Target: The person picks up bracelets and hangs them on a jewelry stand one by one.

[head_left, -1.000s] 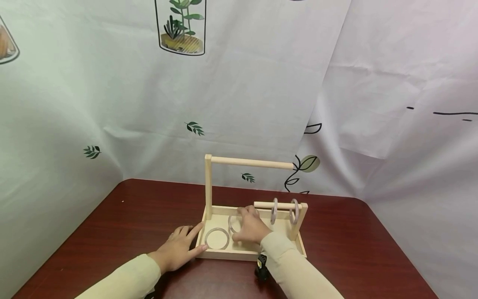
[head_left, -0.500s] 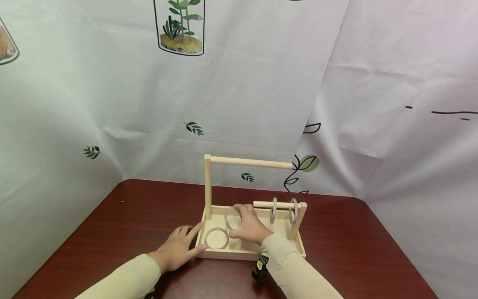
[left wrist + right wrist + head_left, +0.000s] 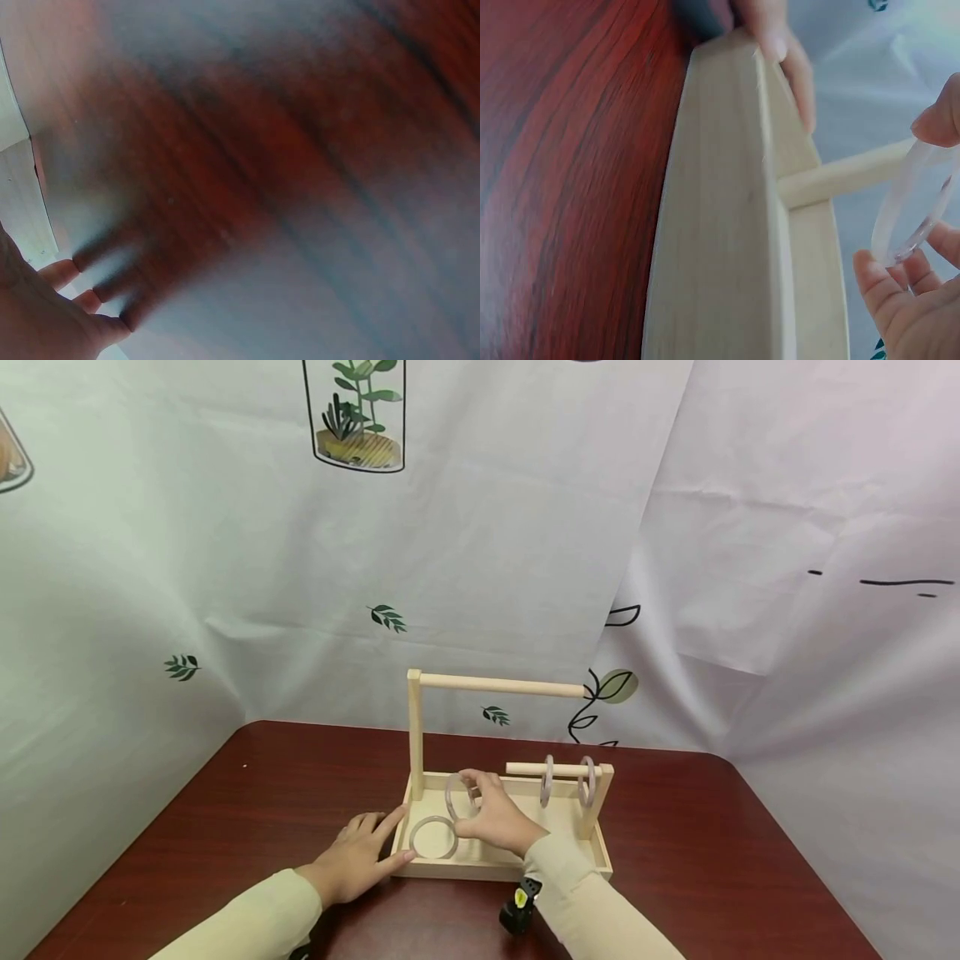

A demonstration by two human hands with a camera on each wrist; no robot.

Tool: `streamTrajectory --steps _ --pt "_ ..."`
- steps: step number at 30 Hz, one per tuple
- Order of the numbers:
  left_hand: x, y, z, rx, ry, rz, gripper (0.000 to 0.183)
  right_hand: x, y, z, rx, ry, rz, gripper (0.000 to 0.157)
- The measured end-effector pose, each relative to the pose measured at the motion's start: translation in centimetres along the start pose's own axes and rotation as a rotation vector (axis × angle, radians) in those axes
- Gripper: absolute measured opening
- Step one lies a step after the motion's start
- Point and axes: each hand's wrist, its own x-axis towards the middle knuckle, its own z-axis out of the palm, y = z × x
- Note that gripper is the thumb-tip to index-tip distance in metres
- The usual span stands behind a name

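My right hand (image 3: 497, 817) pinches a pale lavender bangle (image 3: 889, 214) between thumb and fingertips, holding it on edge over a light wooden bangle stand (image 3: 510, 872) with a tray base. A second bangle (image 3: 412, 838) lies flat in the tray's front left corner. Two more bangles hang on the short lower bar (image 3: 528, 769), an inner bangle (image 3: 547, 783) and an outer bangle (image 3: 592, 782) close to the right post. Spread out at the tray's left end is my left hand (image 3: 358, 858), its index finger and thumb touching the tray edge.
The stand's tall left post (image 3: 416, 735) carries a long upper bar (image 3: 502, 685) whose right end is free, above the lower bar. All this stands on a dark red wooden table (image 3: 315, 777). A printed white cloth (image 3: 487, 543) hangs behind.
My right hand has moved left and slightly up with the bangle, which now stands more on edge. My left hand stays at the tray's end.
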Motion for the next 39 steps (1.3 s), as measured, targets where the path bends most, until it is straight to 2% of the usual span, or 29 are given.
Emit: streamTrajectory --steps 11,18,27,39 --pt "0.1 0.0 0.1 0.016 0.015 0.007 0.076 -0.5 -1.8 -0.1 0.22 -0.025 -0.027 0.074" --pt "0.0 0.0 0.0 0.009 0.016 0.006 0.076 -1.0 -3.0 -0.6 0.31 -0.043 -0.045 0.074" --pt "-0.1 -0.1 0.1 -0.001 0.03 0.02 0.077 -1.3 -4.7 -2.2 0.415 -0.072 -0.089 0.072" --pt "-0.3 0.1 0.1 -0.003 0.045 0.031 0.076 -2.1 -6.1 -5.1 0.509 -0.043 -0.101 0.076"
